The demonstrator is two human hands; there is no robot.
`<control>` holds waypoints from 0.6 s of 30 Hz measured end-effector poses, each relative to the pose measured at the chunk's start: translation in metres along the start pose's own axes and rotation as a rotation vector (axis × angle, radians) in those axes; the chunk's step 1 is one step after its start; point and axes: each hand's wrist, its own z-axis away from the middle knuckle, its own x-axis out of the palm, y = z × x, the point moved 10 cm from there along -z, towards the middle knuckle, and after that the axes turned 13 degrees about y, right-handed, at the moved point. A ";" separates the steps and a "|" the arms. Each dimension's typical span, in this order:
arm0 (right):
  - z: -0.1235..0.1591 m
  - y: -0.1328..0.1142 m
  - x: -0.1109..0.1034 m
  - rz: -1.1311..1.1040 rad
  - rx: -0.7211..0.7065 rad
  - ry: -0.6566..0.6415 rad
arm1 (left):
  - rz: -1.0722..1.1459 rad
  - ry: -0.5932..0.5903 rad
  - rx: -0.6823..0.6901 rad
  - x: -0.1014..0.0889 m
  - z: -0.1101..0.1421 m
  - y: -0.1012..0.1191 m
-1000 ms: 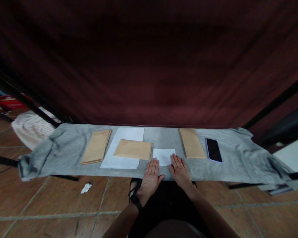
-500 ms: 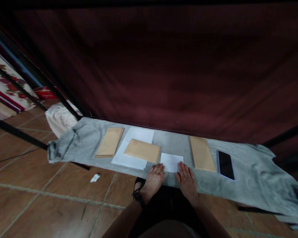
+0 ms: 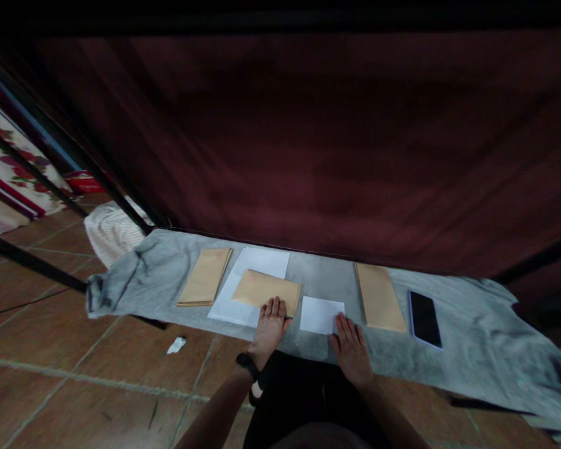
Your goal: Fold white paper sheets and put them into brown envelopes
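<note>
My left hand lies flat with fingers together, its fingertips on the near edge of a brown envelope that rests on a white sheet. My right hand lies flat and open on the grey cloth, its fingertips at the near right corner of a small folded white paper. A stack of brown envelopes lies to the left. Another brown envelope stack lies to the right.
A black phone lies right of the envelopes. A dark red curtain hangs behind the cloth-covered bench. Tiled floor with a scrap of white paper is at the lower left. Striped fabric and black metal bars are at left.
My left hand has moved left and forward from beside the small white paper onto the brown envelope. My right hand stays by the white paper. The view has shifted slightly.
</note>
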 end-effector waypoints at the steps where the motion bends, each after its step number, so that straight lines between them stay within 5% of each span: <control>1: -0.003 -0.001 0.000 -0.027 0.018 -0.008 | -0.002 -0.005 0.002 0.002 -0.001 0.000; 7: -0.054 -0.027 0.027 -0.355 0.290 -0.218 | 0.010 -0.008 0.026 -0.002 -0.009 -0.002; 13: -0.113 -0.067 0.074 -0.387 0.442 -0.307 | 0.017 0.020 0.029 -0.010 -0.009 -0.004; 18: -0.127 -0.075 0.094 -0.357 0.574 -0.342 | 0.079 0.099 0.009 -0.016 -0.007 -0.006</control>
